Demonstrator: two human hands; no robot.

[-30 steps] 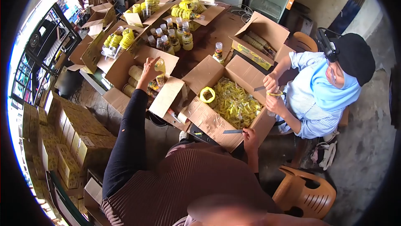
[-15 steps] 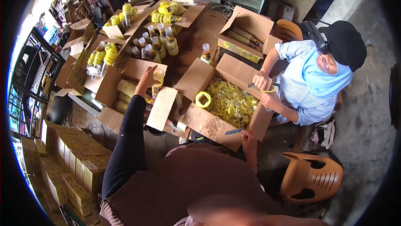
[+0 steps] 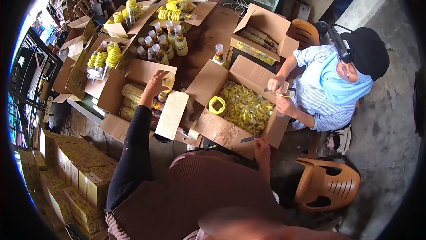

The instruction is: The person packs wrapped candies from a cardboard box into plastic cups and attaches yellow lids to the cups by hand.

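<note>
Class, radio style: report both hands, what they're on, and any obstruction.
Left hand at yellow-rimmed cup over open carton, grip unclear. Right hand gripping dark flat blade. Carton flap near left wrist, possible snag.

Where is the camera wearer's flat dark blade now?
In the head view, the flat dark blade is in the right hand, over the near flap of the carton of yellow scraps.

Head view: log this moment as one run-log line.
left hand at yellow-rimmed cup | right hand holding dark flat blade | yellow ring at edge of scrap-filled carton | co-worker holding another cup
</note>
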